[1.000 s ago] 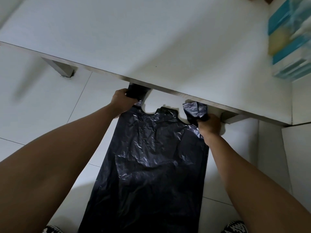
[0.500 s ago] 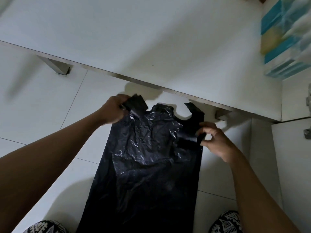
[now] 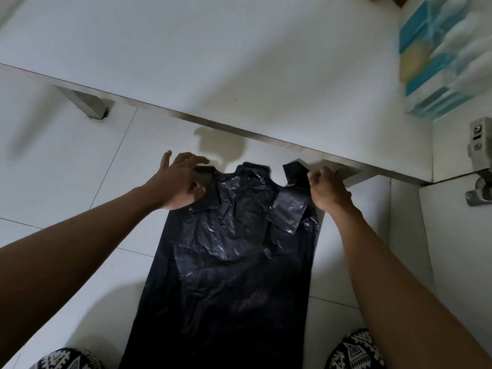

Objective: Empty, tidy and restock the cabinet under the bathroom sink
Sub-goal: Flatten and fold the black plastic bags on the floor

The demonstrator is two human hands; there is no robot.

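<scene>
- Lying flat on the white tiled floor, a black plastic bag stretches from the bottom of the view up to just short of the cabinet's front edge.
- The bag's mouth and two handles point toward the cabinet, whose white bottom panel fills the upper part of the view.
- The left hand rests on the left handle, fingers spread and nearly straight, palm down, pressing the plastic against the tile without gripping it.
- The right hand is curled into a fist at the bag's right edge, at the base of the right handle, and appears to pinch the plastic there; its fingertips are hidden beneath the hand.
- The right handle stands slightly up off the floor, and just below it a folded flap of the bag lies across the upper right of the bag's body.
- The plastic is creased and shiny in its upper half and darker toward the bottom.
- A metal cabinet leg stands on the floor to the left, well apart from the bag; a second leg sits just beyond the right hand.
- At the right, a metal hinge is fixed to the open white door.
- Blurred blue-and-white packages sit inside the cabinet at the upper right.
- Black-and-white patterned fabric shows at both bottom corners, on either side of the bag.
</scene>
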